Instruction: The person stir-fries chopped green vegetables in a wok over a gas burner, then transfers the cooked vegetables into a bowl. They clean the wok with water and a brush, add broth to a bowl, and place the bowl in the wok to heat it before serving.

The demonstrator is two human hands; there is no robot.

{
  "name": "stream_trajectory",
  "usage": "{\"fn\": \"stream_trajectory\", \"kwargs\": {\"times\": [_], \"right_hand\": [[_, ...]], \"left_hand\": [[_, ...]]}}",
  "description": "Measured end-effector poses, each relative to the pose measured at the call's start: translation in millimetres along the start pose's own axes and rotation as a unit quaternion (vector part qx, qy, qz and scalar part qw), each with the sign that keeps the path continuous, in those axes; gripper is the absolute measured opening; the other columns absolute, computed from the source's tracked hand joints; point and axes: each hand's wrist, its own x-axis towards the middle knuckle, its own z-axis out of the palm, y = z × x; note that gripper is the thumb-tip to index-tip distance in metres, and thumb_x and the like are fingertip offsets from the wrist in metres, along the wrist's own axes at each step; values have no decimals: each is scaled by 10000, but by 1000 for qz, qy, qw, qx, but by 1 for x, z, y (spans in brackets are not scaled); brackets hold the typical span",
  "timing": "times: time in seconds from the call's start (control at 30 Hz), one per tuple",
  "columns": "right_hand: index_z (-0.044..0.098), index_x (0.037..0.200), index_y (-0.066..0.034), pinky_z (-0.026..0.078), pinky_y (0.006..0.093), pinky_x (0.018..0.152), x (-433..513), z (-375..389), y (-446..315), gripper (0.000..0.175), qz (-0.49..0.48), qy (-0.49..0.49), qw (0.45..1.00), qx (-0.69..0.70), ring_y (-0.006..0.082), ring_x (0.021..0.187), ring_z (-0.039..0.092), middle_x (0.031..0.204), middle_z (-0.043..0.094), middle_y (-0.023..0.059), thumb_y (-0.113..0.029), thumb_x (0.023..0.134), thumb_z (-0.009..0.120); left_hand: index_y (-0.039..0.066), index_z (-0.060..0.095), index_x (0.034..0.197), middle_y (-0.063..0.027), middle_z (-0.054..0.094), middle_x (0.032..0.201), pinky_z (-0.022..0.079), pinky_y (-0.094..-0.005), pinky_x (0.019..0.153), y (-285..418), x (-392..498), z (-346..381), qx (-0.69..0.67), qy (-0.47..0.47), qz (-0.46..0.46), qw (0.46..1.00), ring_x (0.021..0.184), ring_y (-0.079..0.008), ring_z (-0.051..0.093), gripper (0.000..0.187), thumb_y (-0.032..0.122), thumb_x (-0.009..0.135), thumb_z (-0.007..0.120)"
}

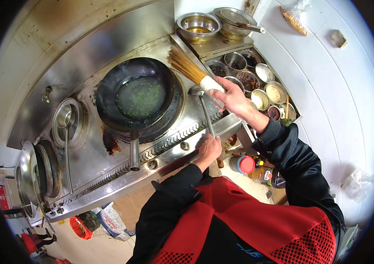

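My right hand [234, 97] is closed around the white-wrapped grip of a bamboo wok brush [188, 66], its bristles pointing up and left above the stove. In my left hand [210, 148] is the handle of a metal ladle [206, 114]. The ladle's bowl sits low over the steel stovetop, right of the wok; I cannot tell whether it touches. A black wok [107, 95] rests on the burner with its tubular handle towards me. Inside it is clear liquid with chopped green bits [140, 97].
Seasoning containers [274, 92] fill a recessed tray at right. Behind it stand a metal bowl of yellowish liquid [198, 24] and a strainer on a pot [236, 19]. Another ladle [64, 118] lies in a round pan at left, beside stacked pans [46, 168]. Bottles [262, 173] stand below right.
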Motion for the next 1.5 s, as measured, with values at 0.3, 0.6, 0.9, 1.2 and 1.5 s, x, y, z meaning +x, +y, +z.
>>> {"fn": "stream_trajectory", "kwargs": {"times": [0.3,0.6,0.9,1.2,1.5], "right_hand": [[587,1276,-49,555,411,819,91,86,-39,442,-245,-98,767,-584,317,975,681,1120,673,180,-197,861,620],[561,1224,1,562,402,645,164,165,4,360,-325,18,624,-710,329,938,648,1041,646,189,-171,909,532],[637,1216,-89,564,428,761,101,134,-64,362,-214,-223,563,-767,336,898,704,987,702,163,-193,877,563],[703,1062,-119,541,444,780,74,153,-77,361,-161,-347,673,-633,349,884,684,925,719,133,-245,727,745],[693,1036,-62,480,307,373,83,138,-113,300,-56,-421,693,-582,205,548,612,734,621,94,-191,765,680]], "left_hand": [[5,596,1200,-233,677,1118,506,-480,911,31,-54,-116,-41,-18,40,998,1043,-418,648,453,383,951,567],[-60,567,1159,-312,654,1024,525,-540,736,-71,-139,-245,140,295,-118,938,893,-482,652,389,273,958,555],[-64,507,1147,-339,652,895,488,-584,787,-129,-116,-221,-16,228,-113,967,877,-523,628,402,298,973,524],[-72,525,1110,-345,655,909,492,-560,820,-136,-120,-226,-80,220,-98,967,902,-513,637,443,347,968,539],[-64,562,1041,-313,667,864,520,-505,782,-130,-125,-236,-70,197,-113,971,877,-457,674,425,354,967,541]]}}
